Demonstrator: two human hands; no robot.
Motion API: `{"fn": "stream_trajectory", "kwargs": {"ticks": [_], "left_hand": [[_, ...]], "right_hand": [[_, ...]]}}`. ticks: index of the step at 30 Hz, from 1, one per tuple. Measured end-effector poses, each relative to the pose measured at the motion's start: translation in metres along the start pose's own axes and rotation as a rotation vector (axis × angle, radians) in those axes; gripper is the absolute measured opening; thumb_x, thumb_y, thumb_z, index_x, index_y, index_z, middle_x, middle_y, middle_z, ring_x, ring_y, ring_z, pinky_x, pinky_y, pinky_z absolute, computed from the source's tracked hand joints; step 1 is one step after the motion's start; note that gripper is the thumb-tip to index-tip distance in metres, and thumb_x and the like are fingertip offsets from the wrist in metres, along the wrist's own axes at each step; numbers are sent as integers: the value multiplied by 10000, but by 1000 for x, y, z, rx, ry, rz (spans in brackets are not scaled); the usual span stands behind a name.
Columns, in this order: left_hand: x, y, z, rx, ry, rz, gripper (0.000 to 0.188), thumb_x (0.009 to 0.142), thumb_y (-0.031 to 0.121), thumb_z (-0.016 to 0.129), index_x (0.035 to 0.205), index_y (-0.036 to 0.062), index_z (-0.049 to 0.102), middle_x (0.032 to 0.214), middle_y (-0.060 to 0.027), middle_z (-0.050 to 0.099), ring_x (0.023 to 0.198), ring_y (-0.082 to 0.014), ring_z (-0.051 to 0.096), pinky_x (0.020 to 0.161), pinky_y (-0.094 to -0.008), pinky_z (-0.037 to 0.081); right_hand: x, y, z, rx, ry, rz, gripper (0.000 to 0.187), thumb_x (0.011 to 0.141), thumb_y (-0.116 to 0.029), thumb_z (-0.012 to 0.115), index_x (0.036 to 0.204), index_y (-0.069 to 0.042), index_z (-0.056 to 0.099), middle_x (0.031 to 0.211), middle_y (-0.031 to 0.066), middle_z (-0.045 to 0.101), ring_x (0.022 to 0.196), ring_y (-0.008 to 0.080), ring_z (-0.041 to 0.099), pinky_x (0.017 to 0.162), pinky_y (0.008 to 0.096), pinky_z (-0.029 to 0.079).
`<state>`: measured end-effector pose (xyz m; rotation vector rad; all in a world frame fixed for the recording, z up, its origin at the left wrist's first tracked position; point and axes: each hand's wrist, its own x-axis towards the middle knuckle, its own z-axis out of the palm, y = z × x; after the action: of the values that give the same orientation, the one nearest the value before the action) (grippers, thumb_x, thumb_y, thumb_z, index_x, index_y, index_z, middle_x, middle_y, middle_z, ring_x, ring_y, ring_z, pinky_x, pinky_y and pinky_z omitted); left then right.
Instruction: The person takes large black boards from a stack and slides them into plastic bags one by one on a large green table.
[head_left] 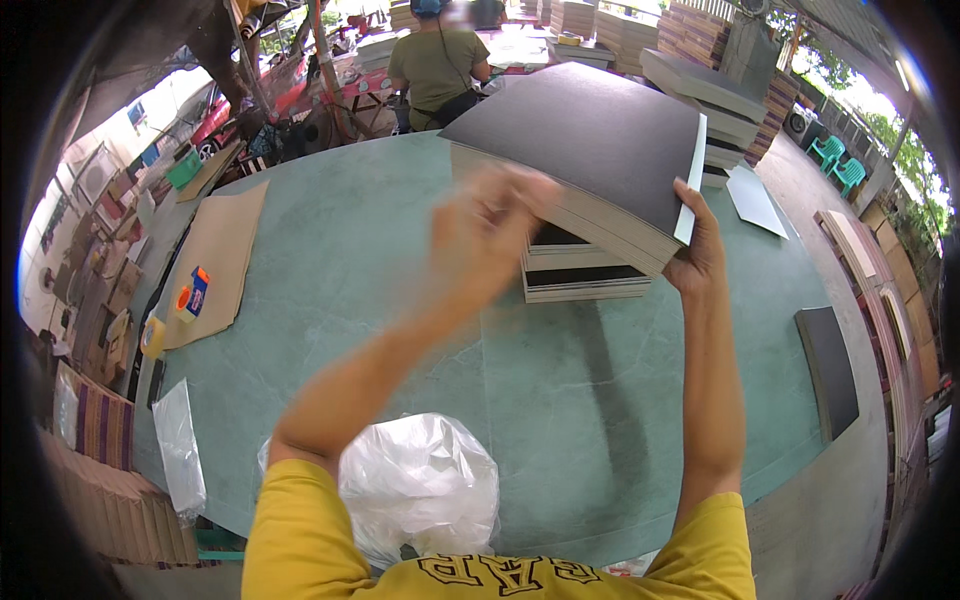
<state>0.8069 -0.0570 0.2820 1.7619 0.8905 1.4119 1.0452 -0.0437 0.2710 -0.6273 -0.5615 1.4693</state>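
My right hand (697, 245) grips the near right corner of a thick stack of black-topped boards (590, 135). Its thumb lies over a pale sheet (692, 180) along the stack's right side, and the fingers go out of sight underneath. Motion smears my left hand (492, 205) at the near left edge of the same stack; its finger shape and any contact are unclear. Beneath the tilted stack, more black boards with pale edges (585, 285) are piled on the green table (400, 270).
Clear plastic bags (425, 480) lie close to my body. Tape rolls (153, 337) and brown cardboard (225, 250) are at left. A dark block of boards (828, 370) sits at the right edge. Beyond the table is another person (440, 70), near tall stacks (690, 40).
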Motion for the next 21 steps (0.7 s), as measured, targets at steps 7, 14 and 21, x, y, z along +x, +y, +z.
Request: {"fn": "stream_trajectory", "kwargs": {"ticks": [7,14,21], "left_hand": [[90,-62,-104,224,-70,-502,665,777,595,468,1124,30,520,1039,-113,570,995,-182,516,888,-310,369],[-13,-42,-19,-533,-600,-717,693,713,525,595,1180,38,439,1110,-113,516,1001,-209,512,876,-341,406],[-156,24,-20,-350,-602,-898,692,669,413,661,1086,-74,402,997,-178,511,905,-241,525,788,-328,423]], "right_hand": [[-43,34,-5,-67,161,-78,266,727,-153,633,938,-29,529,827,81,580,747,203,601,632,309,532],[-203,59,-47,-231,429,-232,389,750,-253,569,1041,1,522,943,113,586,843,190,581,702,298,496],[-333,76,-32,-94,447,-72,488,773,-312,495,1144,2,450,1061,135,539,898,232,563,747,324,481]]}}
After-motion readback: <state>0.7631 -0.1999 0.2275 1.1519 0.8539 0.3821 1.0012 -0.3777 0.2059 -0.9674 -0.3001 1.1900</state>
